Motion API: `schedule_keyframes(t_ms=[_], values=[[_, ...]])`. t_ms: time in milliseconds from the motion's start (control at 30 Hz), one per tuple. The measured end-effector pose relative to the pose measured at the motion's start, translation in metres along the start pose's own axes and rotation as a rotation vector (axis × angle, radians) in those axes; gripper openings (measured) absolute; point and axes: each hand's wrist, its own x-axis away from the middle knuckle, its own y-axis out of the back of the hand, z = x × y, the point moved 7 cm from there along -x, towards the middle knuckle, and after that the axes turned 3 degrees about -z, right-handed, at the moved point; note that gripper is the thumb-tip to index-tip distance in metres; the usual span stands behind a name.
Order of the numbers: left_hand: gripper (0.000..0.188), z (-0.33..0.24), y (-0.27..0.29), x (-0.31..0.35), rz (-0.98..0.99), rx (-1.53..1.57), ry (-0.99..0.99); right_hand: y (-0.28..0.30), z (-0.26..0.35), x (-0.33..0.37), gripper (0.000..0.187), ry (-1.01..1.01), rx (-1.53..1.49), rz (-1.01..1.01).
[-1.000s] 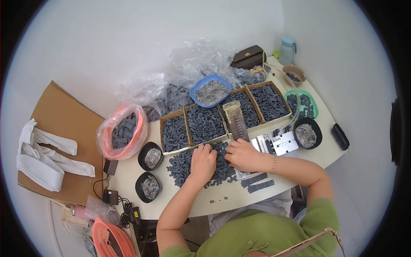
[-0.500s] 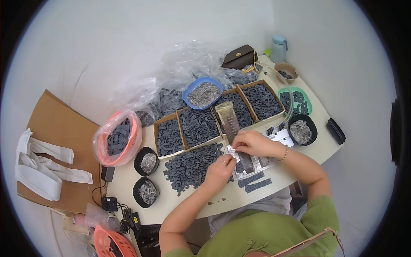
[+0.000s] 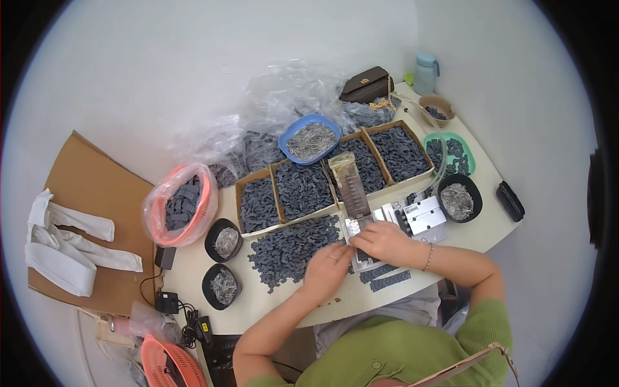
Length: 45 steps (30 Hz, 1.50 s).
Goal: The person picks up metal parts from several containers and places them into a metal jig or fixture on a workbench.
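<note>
My right hand point(image 3: 390, 244) rests over the metal jig point(image 3: 380, 211), fingers bent and pressed together at its left edge. Whatever those fingertips pinch is too small to make out. Close beside it, my left hand point(image 3: 326, 266) has its fingers drawn together at the jig's left side, by the edge of a loose pile of dark grey plastic pieces point(image 3: 287, 253). Its fingertips are partly hidden, and I cannot make out what is in them. Behind the hands, a clear ribbed strip point(image 3: 352, 184) slopes up from the jig. Joined grey strips point(image 3: 390, 281) lie at the table's front edge.
A divided cardboard tray point(image 3: 278, 223) of grey pieces stands behind the pile. Black bowls of metal pins stand left point(image 3: 225, 240) and right point(image 3: 459, 197). A blue basin point(image 3: 284, 143) of pins sits on the tray's back. A bagged pink basket point(image 3: 211, 201) stands far left.
My right hand has come down toward me along the jig, uncovering its white metal block. My left hand has shifted slightly left and nearer. The whole view has moved a little.
</note>
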Motion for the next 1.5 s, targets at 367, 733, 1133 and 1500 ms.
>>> schedule_keyframes(t_ms=[367,733,1133,1500], values=[[0.011,0.044,0.021,-0.004,0.179,-0.076,0.190,-0.008,-0.005,-0.008,0.018,-0.066,-0.038,0.095],[0.015,0.062,0.034,-0.003,-0.003,0.297,0.478,-0.027,-0.025,-0.038,0.012,-0.285,-0.469,0.155],[0.008,0.023,-0.026,-0.028,-0.008,0.040,0.146,0.004,-0.050,-0.001,0.011,-0.260,-0.170,-0.037],[0.020,0.002,-0.009,-0.016,0.074,-0.001,0.132,-0.007,-0.016,0.002,0.019,-0.053,0.064,-0.018]])
